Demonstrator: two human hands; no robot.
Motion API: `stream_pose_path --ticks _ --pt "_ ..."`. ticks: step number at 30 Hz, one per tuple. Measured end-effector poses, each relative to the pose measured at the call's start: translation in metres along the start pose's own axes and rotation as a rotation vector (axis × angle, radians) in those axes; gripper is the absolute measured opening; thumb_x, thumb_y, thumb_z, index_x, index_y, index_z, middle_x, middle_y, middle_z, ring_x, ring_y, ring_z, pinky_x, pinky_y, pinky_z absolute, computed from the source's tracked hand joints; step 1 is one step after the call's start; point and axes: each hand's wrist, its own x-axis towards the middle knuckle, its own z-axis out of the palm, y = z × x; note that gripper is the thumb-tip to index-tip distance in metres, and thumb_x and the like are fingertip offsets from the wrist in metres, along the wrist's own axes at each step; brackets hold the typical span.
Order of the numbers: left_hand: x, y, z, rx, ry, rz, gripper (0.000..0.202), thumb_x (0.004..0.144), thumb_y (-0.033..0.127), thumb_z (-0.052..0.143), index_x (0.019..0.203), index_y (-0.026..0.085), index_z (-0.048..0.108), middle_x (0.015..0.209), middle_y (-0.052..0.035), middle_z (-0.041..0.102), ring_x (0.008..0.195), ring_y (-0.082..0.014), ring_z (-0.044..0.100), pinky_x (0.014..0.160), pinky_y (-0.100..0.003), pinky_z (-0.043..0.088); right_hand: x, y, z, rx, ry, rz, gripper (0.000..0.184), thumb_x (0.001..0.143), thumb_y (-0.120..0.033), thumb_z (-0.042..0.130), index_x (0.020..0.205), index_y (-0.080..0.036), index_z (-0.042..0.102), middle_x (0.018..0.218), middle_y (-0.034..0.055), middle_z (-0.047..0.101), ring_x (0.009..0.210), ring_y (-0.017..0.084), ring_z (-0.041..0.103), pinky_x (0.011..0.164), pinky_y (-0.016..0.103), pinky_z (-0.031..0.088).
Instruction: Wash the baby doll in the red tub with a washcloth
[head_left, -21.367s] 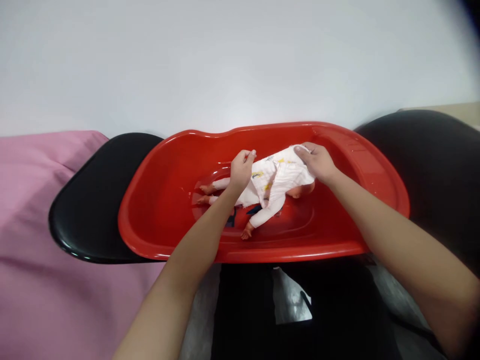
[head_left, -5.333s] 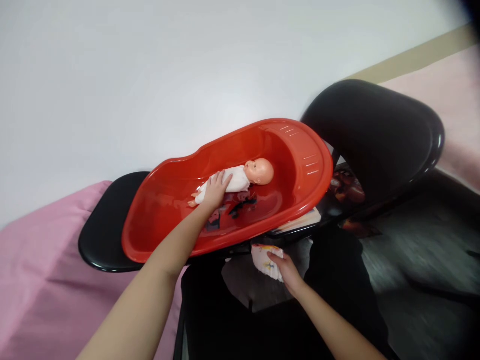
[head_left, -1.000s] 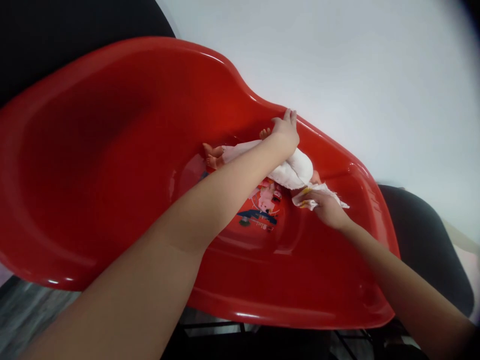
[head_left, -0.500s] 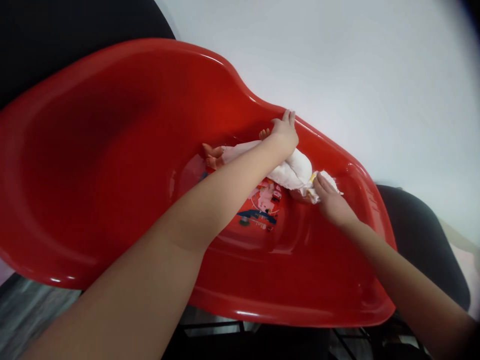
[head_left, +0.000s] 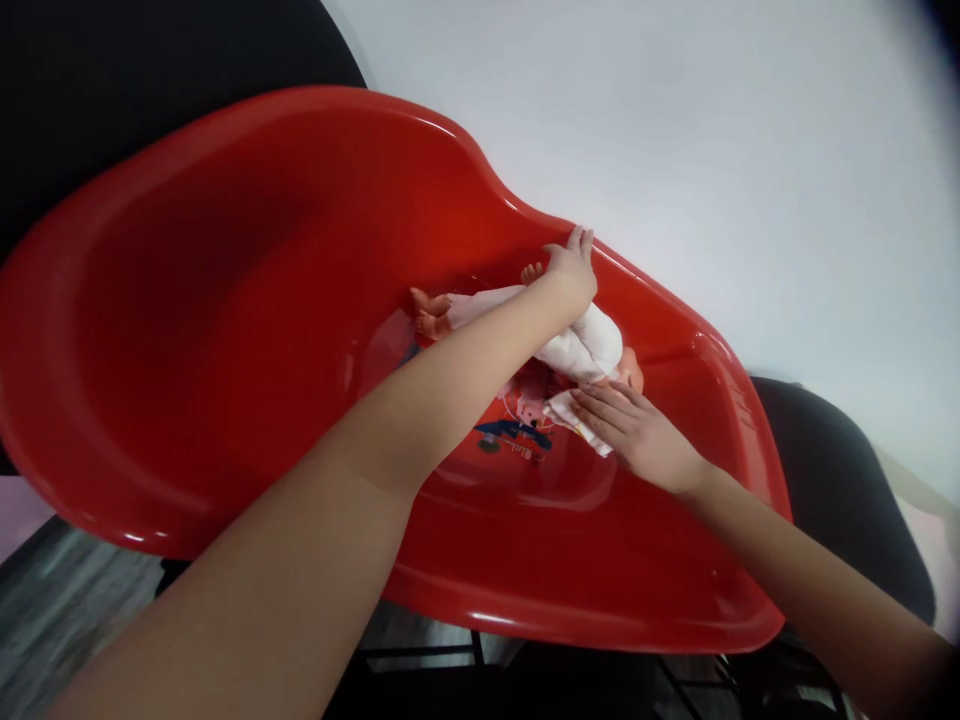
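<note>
A baby doll in white clothes lies inside the red baby bathtub, its bare feet to the left and its head to the right. My left hand is over the doll's far side, fingers stretched out and tips at the tub's far rim. It looks open, and its palm side is hidden. With my right hand I hold a small white cloth beside the doll's head. The fingers lie together over the cloth, which hangs out to their left. Part of the doll's head is covered by this hand.
Black chair backs or seats stand at the right and upper left of the tub. A pale wall rises behind it. Cartoon stickers mark the tub's bottom. Dark chair legs and grey flooring show below.
My right hand has moved left and slightly down with the cloth, from over the doll's head to its near side. More of the head shows. The left hand stays in place.
</note>
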Motion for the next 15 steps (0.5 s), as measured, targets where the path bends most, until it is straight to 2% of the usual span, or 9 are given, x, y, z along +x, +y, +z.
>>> stream_pose_path --ticks 4,6,8,11,15 --pt "0.006 -0.003 0.008 -0.042 0.024 0.031 0.090 0.079 0.059 0.081 0.160 0.026 0.059 0.182 -0.0036 0.003 0.163 -0.0483 -0.012 0.114 -0.069 0.040 0.051 -0.004 -0.029 -0.110 0.156 -0.096 0.078 0.107 -0.007 0.049 0.175 -0.017 0.011 0.162 0.0119 0.055 0.156 0.026 0.045 0.126 0.048 0.040" --pt "0.006 -0.004 0.010 -0.057 0.044 0.044 0.085 0.084 0.061 0.076 0.161 0.029 0.057 0.182 -0.0003 0.002 0.164 -0.0470 -0.014 0.113 -0.071 0.040 0.070 0.005 -0.029 -0.232 0.187 -0.100 0.080 0.106 -0.005 0.052 0.175 -0.018 0.013 0.162 0.0102 0.055 0.154 0.024 0.047 0.124 0.045 0.040" --pt "0.002 -0.005 0.010 -0.053 0.059 0.047 0.080 0.088 0.059 0.071 0.162 0.034 0.055 0.181 0.0023 0.004 0.164 -0.0461 -0.013 0.116 -0.073 0.036 0.079 0.020 -0.019 -0.295 0.163 -0.083 0.080 0.105 -0.004 0.052 0.174 -0.023 0.016 0.163 0.0084 0.054 0.150 0.024 0.051 0.121 0.045 0.042" --pt "-0.005 -0.003 0.008 -0.021 0.090 0.046 0.079 0.087 0.056 0.073 0.162 0.037 0.055 0.181 0.0017 0.009 0.165 -0.0469 -0.004 0.124 -0.074 0.023 0.072 0.041 0.002 -0.264 0.065 -0.067 0.070 0.105 -0.007 0.051 0.171 -0.022 0.031 0.163 0.0097 0.055 0.148 0.029 0.052 0.117 0.050 0.043" --pt "-0.009 0.004 0.004 0.028 0.108 -0.002 0.082 0.079 0.046 0.083 0.157 0.029 0.062 0.179 -0.0078 0.021 0.165 -0.0476 0.007 0.128 -0.072 0.013 0.032 0.045 0.017 -0.271 0.008 -0.035 0.048 0.106 -0.013 0.051 0.153 -0.018 0.060 0.153 0.0121 0.064 0.141 0.033 0.054 0.111 0.052 0.043"
